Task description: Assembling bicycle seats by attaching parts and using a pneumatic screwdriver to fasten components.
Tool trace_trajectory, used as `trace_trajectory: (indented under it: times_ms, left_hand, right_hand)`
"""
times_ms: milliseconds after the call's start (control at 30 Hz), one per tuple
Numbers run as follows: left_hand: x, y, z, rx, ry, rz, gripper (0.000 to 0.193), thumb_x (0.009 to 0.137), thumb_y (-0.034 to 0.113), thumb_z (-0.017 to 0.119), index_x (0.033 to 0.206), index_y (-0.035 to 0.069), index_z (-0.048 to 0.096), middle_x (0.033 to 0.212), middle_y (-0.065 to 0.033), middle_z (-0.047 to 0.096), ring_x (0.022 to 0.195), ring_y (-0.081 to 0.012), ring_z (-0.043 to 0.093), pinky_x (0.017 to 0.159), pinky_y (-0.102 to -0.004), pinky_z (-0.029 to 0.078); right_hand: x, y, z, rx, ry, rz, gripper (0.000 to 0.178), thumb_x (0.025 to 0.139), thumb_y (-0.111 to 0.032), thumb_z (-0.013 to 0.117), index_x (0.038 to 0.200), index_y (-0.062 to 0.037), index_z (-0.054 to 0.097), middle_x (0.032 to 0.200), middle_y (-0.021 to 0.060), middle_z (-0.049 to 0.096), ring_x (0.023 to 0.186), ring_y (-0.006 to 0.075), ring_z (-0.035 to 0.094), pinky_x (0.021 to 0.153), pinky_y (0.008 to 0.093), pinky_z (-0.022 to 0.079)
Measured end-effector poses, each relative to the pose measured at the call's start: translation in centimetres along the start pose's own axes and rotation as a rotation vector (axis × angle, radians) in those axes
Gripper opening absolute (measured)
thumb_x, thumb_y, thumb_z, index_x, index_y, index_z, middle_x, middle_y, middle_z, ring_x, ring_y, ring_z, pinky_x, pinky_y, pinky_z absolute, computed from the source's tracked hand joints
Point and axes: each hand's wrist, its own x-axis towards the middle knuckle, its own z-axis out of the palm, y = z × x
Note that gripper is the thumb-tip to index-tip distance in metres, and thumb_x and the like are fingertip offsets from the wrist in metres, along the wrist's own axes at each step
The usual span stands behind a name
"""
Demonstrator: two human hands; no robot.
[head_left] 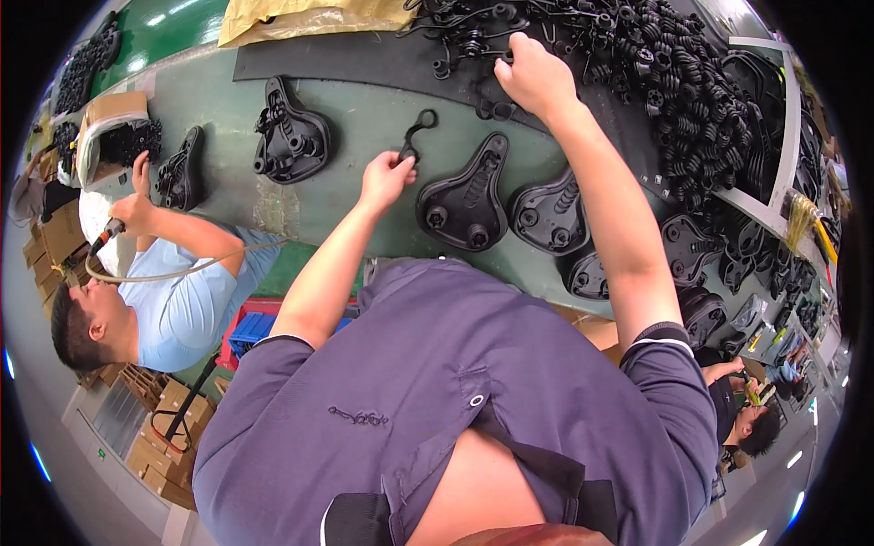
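Between the thumb and fingers of my left hand is a black bracket with a ringed end, held over the green bench. My right hand reaches farther out, closed in a pinch at the edge of loose black parts. Something dark shows at its fingertips, too merged with the dark mat to name. Just below that hand lies or hangs another black ringed piece. Nearest my left hand, an upturned black bicycle saddle shows its underside. A second upturned saddle sits beside it, partly behind my right forearm.
A large heap of black springs and fittings covers the far right. Another upturned saddle stands left on the bench. A yellowish sack lies at the far edge. At left a co-worker holds a corded tool.
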Motion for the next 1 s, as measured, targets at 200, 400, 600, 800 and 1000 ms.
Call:
trace_trajectory:
  times_ms: [200,400,600,800,1000]
  left_hand:
    - [-4.4,-2.8,-2.5,0.790,0.267,0.377,0.037,0.101,0.023,0.073,0.130,0.001,0.063,0.122,-0.0172,0.068,0.104,-0.0324,0.071,0.091,-0.0439,0.058]
    - [-1.5,2.2,-2.5,1.445,0.062,0.900,0.067,0.094,0.007,0.063,0.158,0.017,0.048,0.165,-0.0132,0.041,0.146,-0.0395,0.047,0.116,-0.0491,0.047]
    - [1.1,3.1,-3.2,1.643,-0.256,0.869,0.057,0.097,0.009,0.057,0.154,0.017,0.053,0.165,-0.0117,0.042,0.141,-0.0373,0.052,0.109,-0.0464,0.054]
    - [-0.7,1.7,-4.7,1.400,-0.105,0.361,0.051,0.092,0.015,0.074,0.141,0.011,0.059,0.136,-0.0176,0.059,0.123,-0.0401,0.065,0.101,-0.0486,0.057]
    - [-6.5,2.0,-2.8,0.868,-0.079,0.588,0.059,0.085,0.023,0.085,0.138,0.009,0.061,0.131,-0.0173,0.063,0.122,-0.0394,0.065,0.101,-0.0480,0.056]
  right_hand:
    - [-9.8,-0.9,-4.9,-0.015,0.046,0.146,0.033,0.097,-0.035,0.062,0.114,-0.0061,0.062,0.107,0.0202,0.074,0.091,0.0438,0.074,0.079,0.0548,0.060]
    - [-20.2,3.9,-7.0,0.229,0.144,0.483,0.033,0.098,-0.037,0.064,0.110,-0.0066,0.071,0.094,0.0190,0.077,0.097,0.0428,0.074,0.087,0.0482,0.058]
    - [-27.2,4.4,-9.8,0.622,0.099,0.963,0.031,0.105,-0.035,0.063,0.105,-0.0045,0.070,0.075,0.0089,0.072,0.057,0.0194,0.070,0.053,0.0352,0.052]
    - [-31.5,3.5,-6.8,1.138,0.120,0.867,0.031,0.112,-0.035,0.060,0.117,-0.0054,0.061,0.068,0.0002,0.057,0.050,0.0103,0.058,0.043,0.0260,0.043]
    - [-33.1,1.7,-1.4,1.075,-0.156,0.589,0.041,0.100,-0.023,0.078,0.130,-0.0014,0.060,0.094,0.0034,0.071,0.076,0.0109,0.064,0.068,0.0291,0.053]
